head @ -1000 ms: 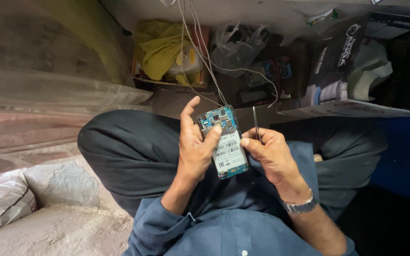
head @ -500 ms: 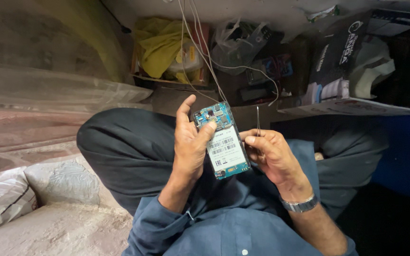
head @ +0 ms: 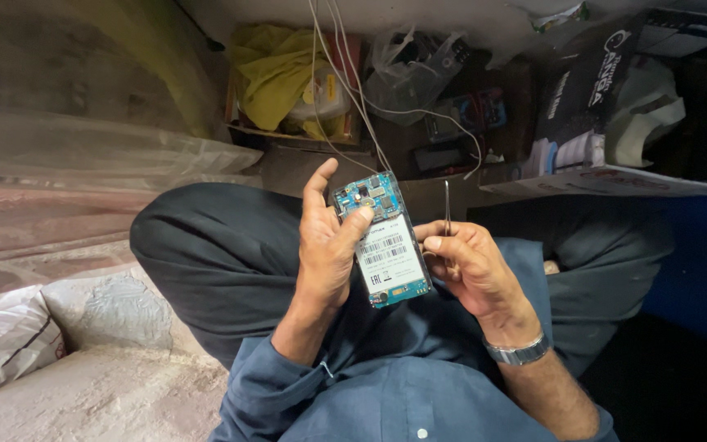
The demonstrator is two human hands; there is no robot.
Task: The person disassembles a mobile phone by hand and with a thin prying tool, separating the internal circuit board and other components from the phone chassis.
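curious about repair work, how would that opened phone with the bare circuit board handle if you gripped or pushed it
The opened phone probably stays stiff: it lies flat and unbent in the left hand. It seems light, since a thumb and fingers alone hold it. Its bare circuit board at the top looks fragile, so pressing there could do damage.

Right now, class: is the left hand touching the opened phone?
Touching. The head view shows the left hand gripping the opened phone, its thumb lying across the exposed circuit board.

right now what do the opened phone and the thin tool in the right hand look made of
Opened phone: blue-green circuit board with small metal parts and a white, probably paper, label.
Thin tool: looks like bare metal, slim and grey with a dull shine; too small to be sure.
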